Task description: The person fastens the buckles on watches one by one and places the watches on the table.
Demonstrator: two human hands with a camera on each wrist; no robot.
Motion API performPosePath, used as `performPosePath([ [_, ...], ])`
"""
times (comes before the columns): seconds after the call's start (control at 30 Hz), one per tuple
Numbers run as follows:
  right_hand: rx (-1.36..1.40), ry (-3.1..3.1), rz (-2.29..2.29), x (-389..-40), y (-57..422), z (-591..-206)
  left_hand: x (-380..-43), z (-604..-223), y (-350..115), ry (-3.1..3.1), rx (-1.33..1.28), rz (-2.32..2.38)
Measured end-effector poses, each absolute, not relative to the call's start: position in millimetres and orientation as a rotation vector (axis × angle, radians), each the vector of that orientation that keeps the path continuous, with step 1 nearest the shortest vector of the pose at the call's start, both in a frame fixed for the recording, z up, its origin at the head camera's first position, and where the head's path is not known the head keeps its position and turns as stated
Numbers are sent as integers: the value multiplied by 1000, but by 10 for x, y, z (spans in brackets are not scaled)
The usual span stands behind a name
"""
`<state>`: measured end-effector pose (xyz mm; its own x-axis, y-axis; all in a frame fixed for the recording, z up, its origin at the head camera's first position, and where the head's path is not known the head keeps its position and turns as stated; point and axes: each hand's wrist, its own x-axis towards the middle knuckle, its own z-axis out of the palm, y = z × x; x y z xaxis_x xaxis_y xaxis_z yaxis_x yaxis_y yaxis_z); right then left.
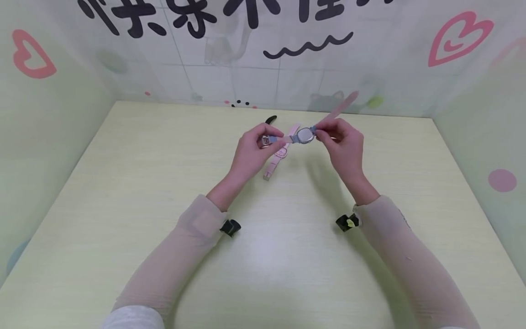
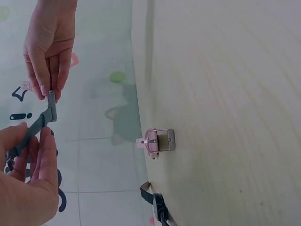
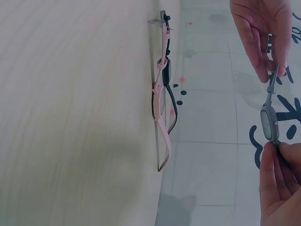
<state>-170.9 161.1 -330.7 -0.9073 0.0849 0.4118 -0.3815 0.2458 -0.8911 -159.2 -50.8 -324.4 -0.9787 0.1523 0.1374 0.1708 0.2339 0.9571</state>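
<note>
A wristwatch with a blue-grey strap and a silver-rimmed case is stretched between both hands, raised over the table. My left hand pinches the strap on the buckle side, the buckle showing beyond its fingers. Close beside the case, my right hand pinches the other strap half, whose long end sticks out up and to the right. From the right wrist, the case appears edge-on just above the fingertips. Beneath the hands lies a pink wristwatch; a black-strapped watch is behind it.
The pale wood-grain table reaches back to a printed wall with dark lettering. Side walls with hearts and dots stand left and right. A black band sits at the left sleeve cuff, another at the right.
</note>
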Motion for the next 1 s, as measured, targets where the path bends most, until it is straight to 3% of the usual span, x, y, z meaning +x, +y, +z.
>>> performPosePath([
  [0.73, 108, -1964, 2126, -1708, 1608, -3286, -1582, -3220, -522, -2414, -305, -1976],
  [1.0, 191, -1907, 2210, -1729, 1636, -3281, -1610, -3235, -529, -2387, -312, -2003],
])
